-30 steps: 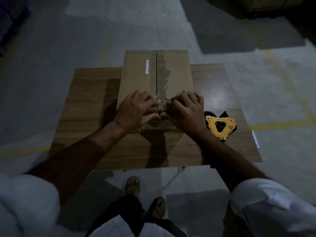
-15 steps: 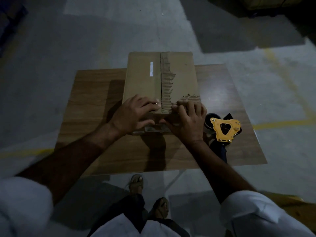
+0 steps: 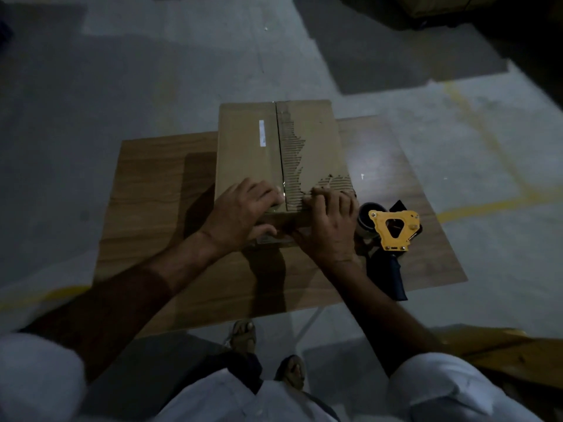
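Observation:
A closed brown cardboard box (image 3: 249, 147) lies on a small wooden table (image 3: 146, 190), its two top flaps meeting at a centre seam. The right flap's surface is torn along the seam, showing corrugation. My left hand (image 3: 240, 214) lies over the near left corner of the box, fingers on top and thumb down the front face. My right hand (image 3: 330, 226) presses on the near right corner, fingers spread flat on the top. Both hands meet near the seam's near end.
A yellow tape dispenser (image 3: 393, 229) with a dark handle lies on the table just right of my right hand. Grey concrete floor with yellow lines surrounds the table. Cardboard lies on the floor at the lower right (image 3: 518, 351). My sandalled feet (image 3: 243, 336) show below the table edge.
My hands stay at the near end of the box. The camera has tilted and shifted, so the box and table sit slightly lower and to the right in view.

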